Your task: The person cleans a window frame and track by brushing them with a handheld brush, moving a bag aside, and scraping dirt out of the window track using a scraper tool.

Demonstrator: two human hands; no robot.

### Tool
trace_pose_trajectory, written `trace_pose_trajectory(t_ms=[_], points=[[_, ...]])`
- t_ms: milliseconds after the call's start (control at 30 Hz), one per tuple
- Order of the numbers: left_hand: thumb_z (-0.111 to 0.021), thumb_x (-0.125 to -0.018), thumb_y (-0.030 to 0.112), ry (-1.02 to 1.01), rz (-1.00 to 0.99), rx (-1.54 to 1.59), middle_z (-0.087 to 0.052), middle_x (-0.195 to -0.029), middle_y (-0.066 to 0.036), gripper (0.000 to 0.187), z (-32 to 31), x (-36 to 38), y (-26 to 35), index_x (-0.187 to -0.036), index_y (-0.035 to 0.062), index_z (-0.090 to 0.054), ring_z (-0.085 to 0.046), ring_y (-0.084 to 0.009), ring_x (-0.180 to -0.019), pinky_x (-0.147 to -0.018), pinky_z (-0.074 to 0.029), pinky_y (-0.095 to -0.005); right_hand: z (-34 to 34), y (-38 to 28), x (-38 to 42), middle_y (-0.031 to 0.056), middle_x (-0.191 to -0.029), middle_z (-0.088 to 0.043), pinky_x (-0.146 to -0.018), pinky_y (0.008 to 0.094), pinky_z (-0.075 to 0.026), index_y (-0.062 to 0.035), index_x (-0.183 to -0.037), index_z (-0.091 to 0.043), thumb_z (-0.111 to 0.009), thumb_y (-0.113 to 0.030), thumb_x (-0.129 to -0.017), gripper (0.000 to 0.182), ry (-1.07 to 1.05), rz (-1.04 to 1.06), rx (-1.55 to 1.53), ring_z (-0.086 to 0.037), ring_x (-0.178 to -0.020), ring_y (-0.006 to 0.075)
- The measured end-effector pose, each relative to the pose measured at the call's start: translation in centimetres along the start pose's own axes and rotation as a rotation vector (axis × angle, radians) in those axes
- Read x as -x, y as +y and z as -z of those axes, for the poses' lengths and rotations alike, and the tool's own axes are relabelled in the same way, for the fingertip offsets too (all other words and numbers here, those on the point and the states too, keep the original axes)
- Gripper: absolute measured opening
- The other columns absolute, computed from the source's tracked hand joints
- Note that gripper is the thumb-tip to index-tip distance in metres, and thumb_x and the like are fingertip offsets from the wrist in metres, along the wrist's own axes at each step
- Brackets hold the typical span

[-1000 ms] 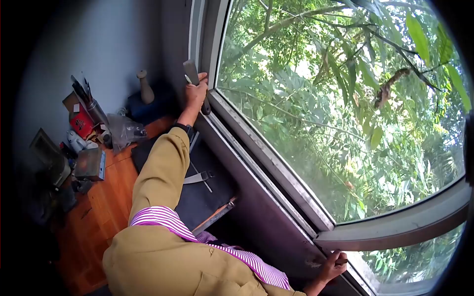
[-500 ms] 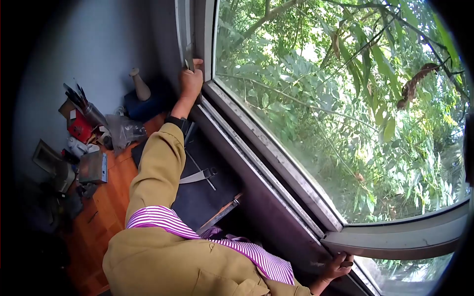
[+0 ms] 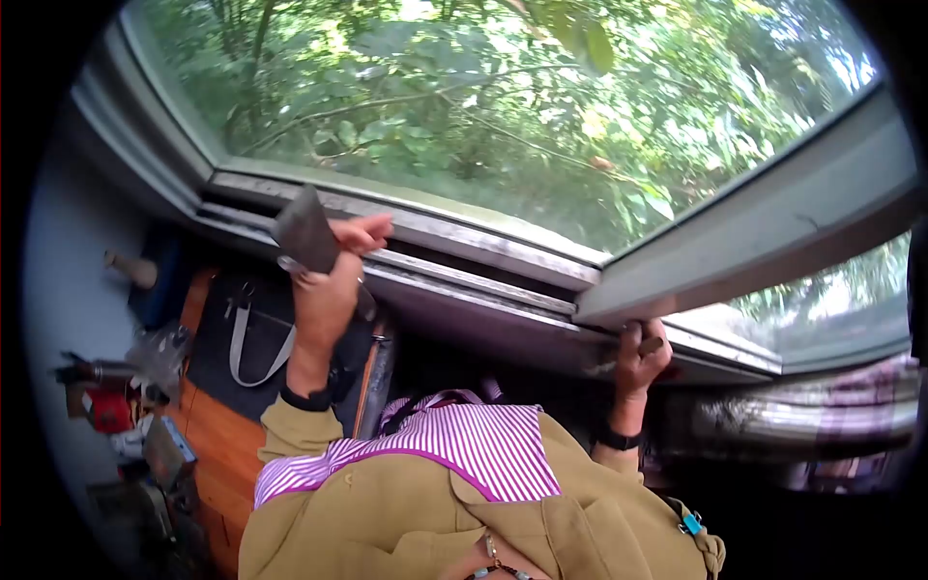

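Observation:
My left hand [image 3: 333, 280] is closed on a flat, dark grey tool [image 3: 307, 232] above the window sill, with a couple of fingers stretched to the right. A brown, stick-like end [image 3: 652, 344] pokes out of my right hand [image 3: 640, 360], whose fingers are curled around it under the lower corner of the window frame [image 3: 744, 251]. What else that hand holds is hidden. Between the hands runs the grimy sill track [image 3: 464, 280]. Foliage shows through the glass.
On the left, a wooden table [image 3: 217, 425] bears a black bag [image 3: 242, 338] with a grey strap, a plastic bag [image 3: 158, 358], a red box [image 3: 111, 410] and a metal box [image 3: 169, 449]. A pale bottle-shaped object [image 3: 132, 268] is near the wall.
The view has turned toward the sill's middle. My left hand has left the upper frame corner and now shows the flat tool in front of the track. My right hand stays by the lower frame corner.

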State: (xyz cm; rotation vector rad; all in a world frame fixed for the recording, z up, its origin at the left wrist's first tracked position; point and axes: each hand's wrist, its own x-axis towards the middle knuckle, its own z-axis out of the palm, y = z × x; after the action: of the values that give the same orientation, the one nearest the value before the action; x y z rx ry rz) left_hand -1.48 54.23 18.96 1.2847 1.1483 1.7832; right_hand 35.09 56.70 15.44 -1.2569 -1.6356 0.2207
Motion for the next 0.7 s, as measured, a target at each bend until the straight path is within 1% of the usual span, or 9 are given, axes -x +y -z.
trace_pose_trajectory(t_ms=[67,133,267,367,433,500,567,633,700], points=[[-0.034,-0.080,-0.009,-0.223,0.042,0.118,-0.057,-0.113,-0.023,0.020,-4.3,1.3,0.4,-0.090,0.0018,-0.048,-0.057,-0.0289,-0.105,-0.092,-0.045,-0.0386,0.5,0.3,0.1,0.0094,-0.065,-0.051,-0.057,0.0271,-0.041,0.0026,-0.074,-0.053,-0.054,-0.001,-0.079,0.007,0.008,-0.003,-0.080,-0.047,-0.057,0.0181],[-0.033,-0.077,-0.010,-0.409,0.071,0.222,-0.054,-0.118,-0.024,0.023,-7.7,1.5,0.4,-0.089,0.0024,-0.047,-0.053,-0.0293,-0.112,-0.097,-0.041,-0.0396,0.6,1.0,0.3,0.0042,-0.061,-0.048,-0.053,0.0245,-0.035,-0.0006,-0.066,-0.048,-0.055,-0.003,-0.082,0.018,0.061,-0.032,-0.256,-0.042,-0.054,0.0122],[-0.034,-0.076,-0.010,-0.655,0.081,0.298,-0.047,-0.128,-0.023,0.020,-13.1,0.6,0.1,-0.083,0.0032,-0.047,-0.047,-0.0277,-0.118,-0.099,-0.037,-0.0372,2.4,2.3,1.0,0.0026,-0.058,-0.047,-0.050,0.0238,-0.033,-0.0019,-0.064,-0.046,-0.052,-0.004,-0.084,0.021,0.130,-0.102,-0.221,-0.040,-0.052,0.0093],[-0.036,-0.075,-0.009,-0.692,0.104,0.307,-0.043,-0.134,-0.020,0.016,-15.8,0.1,-0.2,-0.078,0.0042,-0.045,-0.043,-0.0241,-0.122,-0.101,-0.033,-0.0361,3.0,3.2,1.1,0.0033,-0.058,-0.048,-0.048,0.0233,-0.034,-0.0035,-0.063,-0.046,-0.052,-0.003,-0.083,0.021,0.200,-0.149,-0.376,-0.042,-0.051,0.0096],[-0.037,-0.074,-0.009,-0.698,0.091,0.339,-0.043,-0.134,-0.020,0.016,-17.1,-0.2,-0.7,-0.078,0.0044,-0.046,-0.043,-0.0233,-0.122,-0.101,-0.033,-0.0359,3.3,3.2,0.7,0.0042,-0.058,-0.050,-0.047,0.0228,-0.035,-0.0041,-0.063,-0.046,-0.051,-0.004,-0.084,0.022,0.205,-0.140,-0.365,-0.044,-0.050,0.0097],[-0.037,-0.074,-0.009,-0.702,0.089,0.369,-0.043,-0.134,-0.020,0.017,-18.0,-0.1,-1.3,-0.078,0.0046,-0.046,-0.043,-0.0226,-0.122,-0.100,-0.033,-0.0357,3.9,2.6,0.0,0.0050,-0.059,-0.052,-0.047,0.0223,-0.035,-0.0032,-0.063,-0.047,-0.050,-0.008,-0.085,0.023,0.114,-0.270,-0.428,-0.045,-0.049,0.0094],[-0.037,-0.074,-0.009,-0.729,0.114,0.378,-0.042,-0.134,-0.021,0.017,-18.9,-0.1,-2.0,-0.078,0.0048,-0.046,-0.043,-0.0222,-0.121,-0.100,-0.033,-0.0354,4.4,3.1,-0.5,0.0066,-0.059,-0.053,-0.044,0.0220,-0.037,-0.0025,-0.064,-0.048,-0.049,-0.011,-0.086,0.024,0.123,-0.322,-0.459,-0.045,-0.045,0.0097],[-0.037,-0.074,-0.009,-0.723,0.096,0.364,-0.043,-0.133,-0.023,0.017,-19.1,-0.6,-2.1,-0.078,0.0049,-0.045,-0.044,-0.0214,-0.120,-0.099,-0.033,-0.0354,5.1,3.2,-1.2,0.0087,-0.059,-0.054,-0.041,0.0221,-0.038,-0.0029,-0.064,-0.047,-0.050,-0.012,-0.085,0.023,0.074,-0.438,-0.691,-0.044,-0.041,0.0103],[-0.037,-0.075,-0.008,-0.709,0.100,0.418,-0.044,-0.131,-0.025,0.016,-19.0,-1.0,-2.2,-0.079,0.0051,-0.045,-0.044,-0.0214,-0.120,-0.099,-0.033,-0.0339,5.3,3.9,-1.1,0.0112,-0.059,-0.055,-0.039,0.0220,-0.039,-0.0039,-0.064,-0.044,-0.051,-0.012,-0.085,0.023,0.061,-0.434,-0.707,-0.044,-0.039,0.0108]])
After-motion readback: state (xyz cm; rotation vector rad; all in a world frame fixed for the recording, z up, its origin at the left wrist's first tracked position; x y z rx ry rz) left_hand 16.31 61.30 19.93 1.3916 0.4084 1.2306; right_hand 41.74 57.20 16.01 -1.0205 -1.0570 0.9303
